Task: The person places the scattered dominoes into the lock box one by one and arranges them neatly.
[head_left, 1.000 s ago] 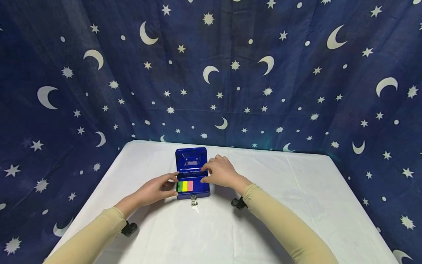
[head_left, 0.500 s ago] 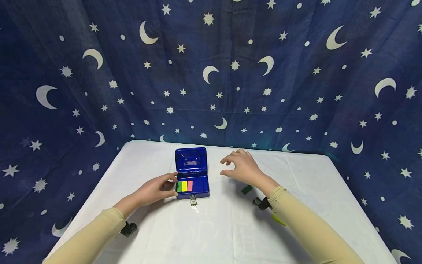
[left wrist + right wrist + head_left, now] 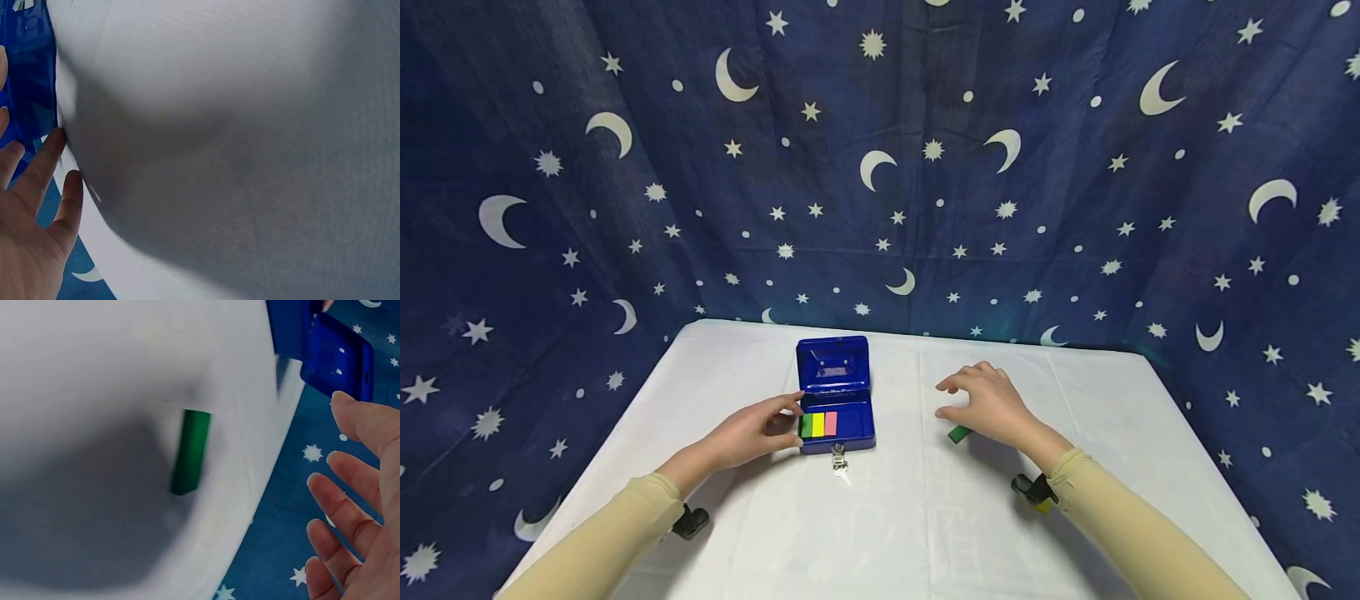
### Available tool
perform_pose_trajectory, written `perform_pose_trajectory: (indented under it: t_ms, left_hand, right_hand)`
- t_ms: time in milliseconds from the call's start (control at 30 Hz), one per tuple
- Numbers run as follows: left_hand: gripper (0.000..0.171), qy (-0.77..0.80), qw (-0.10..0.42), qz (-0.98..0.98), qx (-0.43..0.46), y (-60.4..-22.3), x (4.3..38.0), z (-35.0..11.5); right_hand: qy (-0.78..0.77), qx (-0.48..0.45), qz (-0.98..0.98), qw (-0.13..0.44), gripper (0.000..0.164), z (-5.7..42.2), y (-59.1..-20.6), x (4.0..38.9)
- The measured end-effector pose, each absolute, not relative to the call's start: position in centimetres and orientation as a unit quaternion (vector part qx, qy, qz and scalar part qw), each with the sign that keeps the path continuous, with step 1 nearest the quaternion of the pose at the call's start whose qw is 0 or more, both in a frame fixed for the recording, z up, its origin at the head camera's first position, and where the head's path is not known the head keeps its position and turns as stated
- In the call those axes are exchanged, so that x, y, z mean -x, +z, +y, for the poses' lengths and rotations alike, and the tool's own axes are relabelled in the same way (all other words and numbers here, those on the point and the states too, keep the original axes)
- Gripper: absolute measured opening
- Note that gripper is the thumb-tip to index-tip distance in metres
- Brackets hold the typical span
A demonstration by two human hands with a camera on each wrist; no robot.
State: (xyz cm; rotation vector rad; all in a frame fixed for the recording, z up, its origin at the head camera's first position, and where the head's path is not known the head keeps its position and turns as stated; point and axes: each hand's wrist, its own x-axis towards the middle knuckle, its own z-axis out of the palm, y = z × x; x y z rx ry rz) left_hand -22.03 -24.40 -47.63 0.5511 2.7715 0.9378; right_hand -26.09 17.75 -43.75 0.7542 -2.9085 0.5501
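A blue metal cash box [image 3: 859, 427] stands on the table with its lid [image 3: 833, 357] raised. Inside, at the left, a green block [image 3: 807, 426], a yellow block [image 3: 817, 425] and a pink block [image 3: 831, 423] lie side by side. My left hand [image 3: 751, 435] rests its thumb and fingertips against the box's left side. To the right, my right hand [image 3: 992, 407] hovers over the table, fingers loosely bent and nothing in them. Just below it lies a loose green block [image 3: 958, 434], also in the right wrist view as a green block [image 3: 191, 452] away from the fingers.
Keys [image 3: 842, 475] hang from the metal latch [image 3: 838, 455] at the box's front. A yellow piece [image 3: 1044, 506] lies partly hidden by the right wrist's camera. The white table [image 3: 880, 542] ends at a starry blue curtain [image 3: 925, 208] behind.
My right hand has moved out of the box and to the right, above the loose green block, which its arm hid before. My left hand stays at the box.
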Motion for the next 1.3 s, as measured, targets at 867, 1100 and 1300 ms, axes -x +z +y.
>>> perform_pose_trajectory:
  t_ms: [867, 1100, 1300]
  left_hand:
    - [0.047, 0.321, 0.088, 0.925, -0.185, -47.7, 22.1, -24.5]
    - [0.047, 0.323, 0.089, 0.924, -0.186, -47.7, 22.1, -24.5]
    - [0.047, 0.321, 0.088, 0.924, -0.186, -47.6, 22.0, -24.4]
  right_hand:
    - [0.121, -0.25, -0.961, 0.016, 0.061, 20.5, -48.2, 23.2]
    - [0.128, -0.237, -0.963, 0.027, 0.062, 20.7, -48.6, 23.0]
    - [0.17, -0.176, -0.969, 0.021, 0.064, 20.7, -49.1, 22.6]
